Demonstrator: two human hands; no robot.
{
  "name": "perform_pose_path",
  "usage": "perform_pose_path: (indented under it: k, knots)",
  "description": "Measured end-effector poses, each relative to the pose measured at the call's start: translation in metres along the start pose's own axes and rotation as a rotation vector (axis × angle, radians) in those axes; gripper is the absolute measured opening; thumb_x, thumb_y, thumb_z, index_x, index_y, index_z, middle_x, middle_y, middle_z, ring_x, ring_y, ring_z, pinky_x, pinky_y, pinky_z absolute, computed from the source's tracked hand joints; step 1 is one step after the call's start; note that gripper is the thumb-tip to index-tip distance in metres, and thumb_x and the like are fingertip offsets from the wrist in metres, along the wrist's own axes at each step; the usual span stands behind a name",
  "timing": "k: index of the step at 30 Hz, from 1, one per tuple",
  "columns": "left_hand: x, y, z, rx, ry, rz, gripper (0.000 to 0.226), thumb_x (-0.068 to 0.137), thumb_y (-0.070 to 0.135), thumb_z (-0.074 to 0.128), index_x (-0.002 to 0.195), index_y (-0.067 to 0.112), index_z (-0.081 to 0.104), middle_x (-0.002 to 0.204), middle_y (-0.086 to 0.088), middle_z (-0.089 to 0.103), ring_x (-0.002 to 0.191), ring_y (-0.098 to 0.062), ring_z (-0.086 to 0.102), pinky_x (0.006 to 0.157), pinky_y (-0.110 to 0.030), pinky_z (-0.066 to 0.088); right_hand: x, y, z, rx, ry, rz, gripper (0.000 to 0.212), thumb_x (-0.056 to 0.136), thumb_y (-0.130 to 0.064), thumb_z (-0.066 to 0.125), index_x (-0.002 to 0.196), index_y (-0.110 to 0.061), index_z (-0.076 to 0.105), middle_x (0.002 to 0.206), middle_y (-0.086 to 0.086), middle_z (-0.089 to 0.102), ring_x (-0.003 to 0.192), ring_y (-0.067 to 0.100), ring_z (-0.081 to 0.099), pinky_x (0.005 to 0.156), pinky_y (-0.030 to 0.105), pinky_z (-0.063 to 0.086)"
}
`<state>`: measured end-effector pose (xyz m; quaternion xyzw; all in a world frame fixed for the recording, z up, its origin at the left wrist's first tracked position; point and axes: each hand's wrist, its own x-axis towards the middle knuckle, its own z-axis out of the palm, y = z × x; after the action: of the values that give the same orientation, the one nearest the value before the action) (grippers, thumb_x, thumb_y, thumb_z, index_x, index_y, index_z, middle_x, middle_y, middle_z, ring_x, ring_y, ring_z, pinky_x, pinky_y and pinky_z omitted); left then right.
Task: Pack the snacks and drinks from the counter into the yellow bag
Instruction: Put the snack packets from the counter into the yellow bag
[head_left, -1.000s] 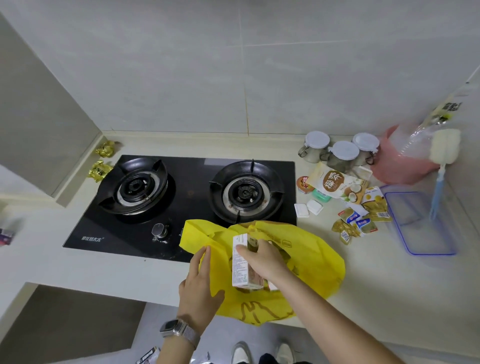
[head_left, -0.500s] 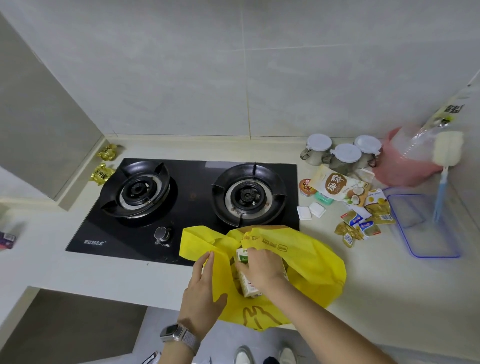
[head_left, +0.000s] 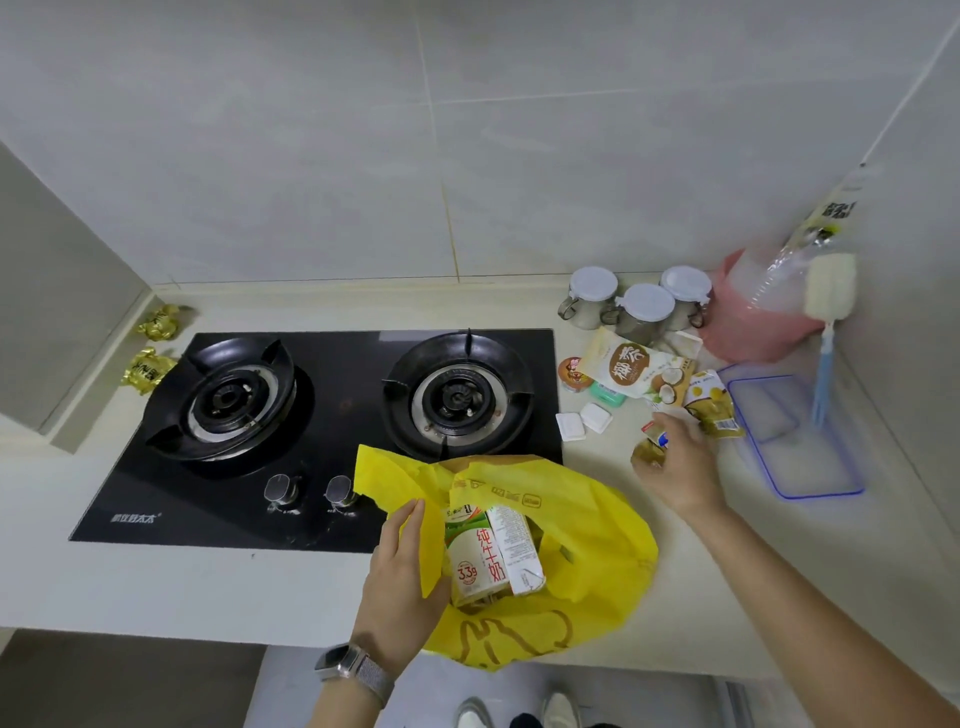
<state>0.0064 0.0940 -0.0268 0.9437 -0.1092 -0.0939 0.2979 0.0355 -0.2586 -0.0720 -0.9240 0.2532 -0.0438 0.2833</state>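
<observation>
The yellow bag (head_left: 587, 551) lies open at the counter's front edge, with a white milk carton (head_left: 488, 551) lying inside it. My left hand (head_left: 400, 577) grips the bag's near left rim, with its thumb inside the bag. My right hand (head_left: 675, 467) is at the right of the bag over a cluster of small snack packets (head_left: 652, 447), its fingers curled round some of them. Behind it lie a coconut snack pouch (head_left: 634, 369), a yellow packet (head_left: 714, 405), a small round cup (head_left: 574, 371) and two white square packets (head_left: 584, 423).
A black two-burner gas stove (head_left: 322, 415) fills the counter's middle left. Three lidded jars (head_left: 641, 301) stand at the back right beside a pink bag (head_left: 748, 322). A clear blue-rimmed tray (head_left: 800, 447) and a hanging brush (head_left: 826, 332) are far right. Two gold packets (head_left: 150, 348) sit far left.
My right hand let go of the milk carton inside the bag and moved right to the small snack packets. My left hand stayed on the bag's rim.
</observation>
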Motion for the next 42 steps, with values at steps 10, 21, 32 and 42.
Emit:
perform_pose_path:
  k: [10,21,32,42]
  knots:
    - [0.013,0.008,0.000,-0.033,0.014,-0.032,0.083,0.077,0.016,0.071,0.145,0.015,0.023,0.148,-0.002,0.023,0.137,-0.019,0.027,0.107,-0.024,0.026,0.023,0.032,0.027,-0.343,-0.348,0.016,0.071,0.084,-0.035,0.064,0.145,-0.022,0.030,0.152,0.011,0.022,0.136,0.036,0.025,0.106,0.044,0.038]
    - [0.011,0.001,-0.004,-0.029,0.026,-0.096,0.082,0.078,0.014,0.070,0.144,0.013,0.022,0.148,-0.003,0.023,0.137,-0.019,0.027,0.105,-0.020,0.027,0.011,0.028,0.035,-0.307,-0.138,-0.092,0.039,0.075,-0.014,0.071,0.112,-0.022,0.059,0.129,0.015,0.045,0.108,0.036,0.048,0.085,0.039,0.049]
    - [0.012,-0.002,-0.001,-0.043,0.026,-0.099,0.081,0.077,0.012,0.071,0.143,0.013,0.025,0.147,-0.003,0.025,0.136,-0.019,0.028,0.104,-0.018,0.025,-0.018,-0.007,0.013,0.579,0.261,0.245,0.005,0.087,-0.015,0.063,0.088,-0.020,0.064,0.085,0.015,0.067,0.084,0.033,0.066,0.079,0.051,0.055]
    - [0.005,-0.012,-0.003,-0.081,0.053,-0.140,0.071,0.078,0.009,0.069,0.139,0.013,0.033,0.137,-0.007,0.032,0.127,-0.022,0.036,0.099,-0.021,0.034,-0.112,-0.089,0.001,1.165,-0.090,0.357,0.008,0.090,-0.007,0.059,0.090,-0.011,0.066,0.079,0.004,0.068,0.063,0.011,0.064,0.051,0.025,0.056]
